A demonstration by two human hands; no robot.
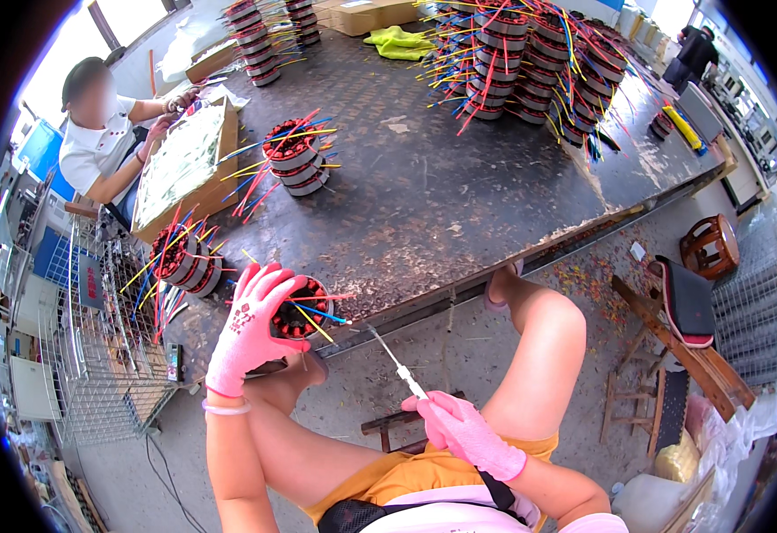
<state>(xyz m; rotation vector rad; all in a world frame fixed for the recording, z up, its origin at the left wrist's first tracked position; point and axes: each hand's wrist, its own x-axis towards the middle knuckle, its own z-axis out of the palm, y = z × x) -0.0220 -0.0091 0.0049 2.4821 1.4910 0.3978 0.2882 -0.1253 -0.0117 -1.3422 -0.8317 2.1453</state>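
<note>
My left hand (253,322), in a pink glove, curls around a motor stator (304,313) at the table's near edge. Red windings line its ring, and red, yellow and blue wires stick out toward the right. In my pink-gloved right hand (470,433) is a thin tool with a white handle (413,384) and a slim metal shaft. Its tip points up and left, just off the table edge and apart from the stator. Left of my left hand lies a stack of stators (195,266); another short stack (300,173) stands farther back.
Tall stacks of wired stators (495,75) rise at the back of the dark worn table (380,204). A cardboard box (184,169) sits by a co-worker (100,133) at left. A wire cage (109,355) flanks the table; a wooden stool (708,247) stands at right.
</note>
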